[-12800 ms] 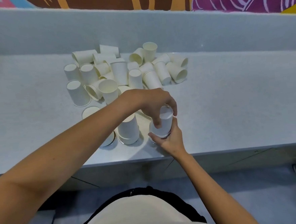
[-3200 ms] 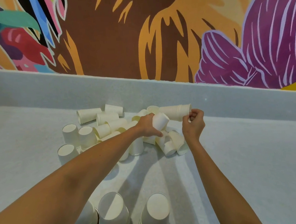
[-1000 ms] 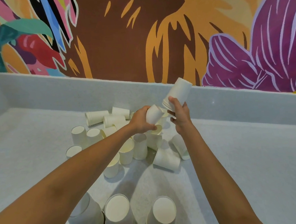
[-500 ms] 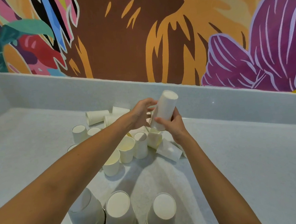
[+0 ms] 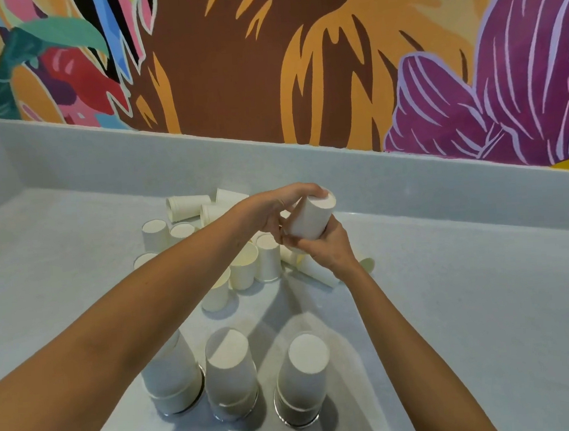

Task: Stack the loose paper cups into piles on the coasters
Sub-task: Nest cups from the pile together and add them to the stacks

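Left hand (image 5: 269, 211) has its fingertips (image 5: 313, 190) hooked over the closed end of the held cups (image 5: 310, 218), and the right hand (image 5: 329, 251) is wrapped round the open end from below. So both hands are clamped on the same little nested bundle, bottom-up and tilted, up in the air over the far heap. Honestly can't tell how many cups are in that bundle, since the right hand covers the rims.

What I'd worry about: it looks like the top cup is getting pushed down onto the others. It's thin paper, so squeeze too hard and the wall creases or the rim goes oval. Then it jams crooked and the pile leans. Pushing off-axis would do the same.

Further out, the loose cups (image 5: 246, 268) sit right under both wrists, some upright, some on their sides. Dropping the hands could send a few rolling across the counter (image 5: 484, 302).

The three piles (image 5: 232, 377) on the coasters (image 5: 299, 423) stand close together near the front edge, right by the forearms. Bringing the bundle back low could clip one, and narrow stacks like that tip easily, maybe off the edge.
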Available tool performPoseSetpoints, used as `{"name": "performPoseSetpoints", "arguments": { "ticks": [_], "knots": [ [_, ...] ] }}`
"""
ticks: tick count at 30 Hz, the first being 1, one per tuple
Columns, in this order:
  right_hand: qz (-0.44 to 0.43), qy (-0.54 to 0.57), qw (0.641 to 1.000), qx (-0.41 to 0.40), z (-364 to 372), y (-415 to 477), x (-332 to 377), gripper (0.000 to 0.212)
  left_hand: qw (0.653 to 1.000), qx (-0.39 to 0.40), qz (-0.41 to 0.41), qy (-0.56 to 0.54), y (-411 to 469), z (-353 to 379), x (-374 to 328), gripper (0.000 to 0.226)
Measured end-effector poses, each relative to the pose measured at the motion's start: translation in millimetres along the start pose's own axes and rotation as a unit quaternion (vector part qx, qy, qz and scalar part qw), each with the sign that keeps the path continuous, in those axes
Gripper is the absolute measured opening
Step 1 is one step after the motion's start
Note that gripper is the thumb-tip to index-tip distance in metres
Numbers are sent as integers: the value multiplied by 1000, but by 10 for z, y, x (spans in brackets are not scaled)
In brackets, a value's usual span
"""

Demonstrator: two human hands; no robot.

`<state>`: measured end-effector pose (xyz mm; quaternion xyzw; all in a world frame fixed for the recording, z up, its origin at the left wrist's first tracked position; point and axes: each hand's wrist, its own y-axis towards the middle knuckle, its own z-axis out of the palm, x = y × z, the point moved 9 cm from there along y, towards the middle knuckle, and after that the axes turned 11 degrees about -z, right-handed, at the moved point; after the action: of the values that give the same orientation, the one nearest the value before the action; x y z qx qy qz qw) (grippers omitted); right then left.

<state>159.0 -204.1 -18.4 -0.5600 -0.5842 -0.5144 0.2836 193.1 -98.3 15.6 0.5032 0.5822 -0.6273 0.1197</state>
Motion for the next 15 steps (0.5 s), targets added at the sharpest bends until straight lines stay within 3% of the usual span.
{"name": "performPoseSetpoints", "arguments": {
  "ticks": [2,5,7,10,15],
  "knots": [
    [-9,-31,999,32,-44,-106,99,67,999,19,4,36,-119,56,52,37],
    [-21,-99,992,80,-122,-325,277,75,993,46,13,110,-391,163,114,49],
    [-25,-113,987,109,-135,-520,427,77,986,21,46,159,-626,183,66,56],
    [-30,-102,986,128,-157,-876,717,74,960,-16,163,228,-1080,215,-119,48],
    [-42,-60,990,124,-172,-1427,1085,59,894,30,265,359,-1712,393,-56,49]
  ]
}}
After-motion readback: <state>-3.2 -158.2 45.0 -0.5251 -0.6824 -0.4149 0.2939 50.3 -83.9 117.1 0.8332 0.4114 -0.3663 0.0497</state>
